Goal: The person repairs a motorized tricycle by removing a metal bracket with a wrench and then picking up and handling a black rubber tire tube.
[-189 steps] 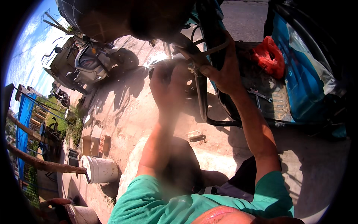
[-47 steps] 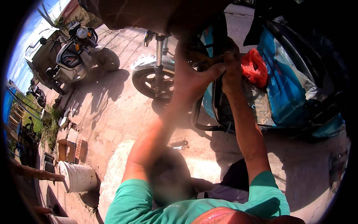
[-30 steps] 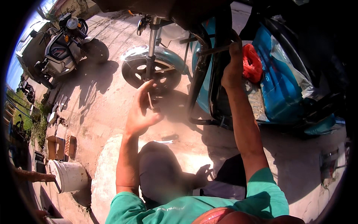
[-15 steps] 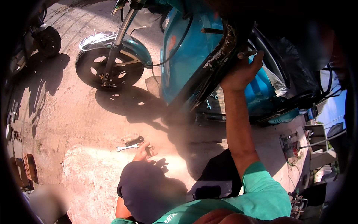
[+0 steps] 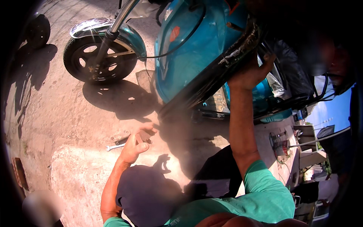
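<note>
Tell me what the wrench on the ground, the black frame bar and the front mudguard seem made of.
Wrench: likely steel, bright and silvery. Black frame bar: probably painted metal; its dark coating looks scuffed to pale patches. Front mudguard: mirror-like glare suggests a chrome finish, teal toward the rear; metal or plastic beneath, I can't tell.

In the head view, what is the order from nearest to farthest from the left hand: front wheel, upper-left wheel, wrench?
1. Wrench, just left of the left hand.
2. Front wheel, ahead and somewhat left.
3. Upper-left wheel, farther ahead and farther left.
</note>
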### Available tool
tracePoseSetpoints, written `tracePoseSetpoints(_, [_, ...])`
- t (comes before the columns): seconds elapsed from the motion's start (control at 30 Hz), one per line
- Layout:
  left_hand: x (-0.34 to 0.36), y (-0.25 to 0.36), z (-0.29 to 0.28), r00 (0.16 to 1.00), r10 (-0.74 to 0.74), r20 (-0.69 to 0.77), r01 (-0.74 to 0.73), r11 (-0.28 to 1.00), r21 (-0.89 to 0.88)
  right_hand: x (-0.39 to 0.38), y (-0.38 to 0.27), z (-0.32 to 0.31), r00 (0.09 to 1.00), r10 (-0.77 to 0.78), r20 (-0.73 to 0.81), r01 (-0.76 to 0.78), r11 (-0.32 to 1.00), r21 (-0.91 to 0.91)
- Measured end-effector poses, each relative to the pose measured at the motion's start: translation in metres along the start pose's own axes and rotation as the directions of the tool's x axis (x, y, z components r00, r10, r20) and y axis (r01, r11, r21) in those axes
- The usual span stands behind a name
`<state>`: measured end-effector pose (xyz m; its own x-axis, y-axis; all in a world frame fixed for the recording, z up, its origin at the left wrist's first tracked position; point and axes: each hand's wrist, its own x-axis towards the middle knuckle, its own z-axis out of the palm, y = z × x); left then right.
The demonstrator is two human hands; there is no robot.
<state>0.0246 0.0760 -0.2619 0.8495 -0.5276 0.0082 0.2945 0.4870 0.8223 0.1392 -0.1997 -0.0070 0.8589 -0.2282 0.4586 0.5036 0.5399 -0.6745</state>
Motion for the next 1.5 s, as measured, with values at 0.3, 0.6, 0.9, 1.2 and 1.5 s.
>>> tracePoseSetpoints(0.3, [0.054,0.156,0.105,0.877,0.209,0.432,-0.317,0.928,0.194,0.007,-0.005,-0.016,0.923,0.093,0.374,-0.180,0.962,0.205])
tracePoseSetpoints(0.6, [0.099,0.188,0.151,0.730,0.255,0.634,-0.220,0.966,-0.135,-0.010,-0.008,0.013,0.966,0.200,0.163,-0.223,0.966,0.132])
tracePoseSetpoints(0.9, [0.118,0.198,0.179,0.763,0.349,0.544,-0.452,0.890,0.063,0.002,0.005,0.010,0.924,0.005,0.383,-0.117,0.955,0.271])
tracePoseSetpoints(1.2, [0.119,0.188,0.191,0.830,0.303,0.469,-0.431,0.881,0.193,0.009,0.007,0.003,0.964,-0.049,0.262,-0.027,0.960,0.280])
tracePoseSetpoints(1.5, [0.106,0.180,0.182,0.893,0.256,0.371,-0.337,0.926,0.171,0.006,0.009,-0.001,0.948,-0.152,0.278,0.104,0.978,0.180])
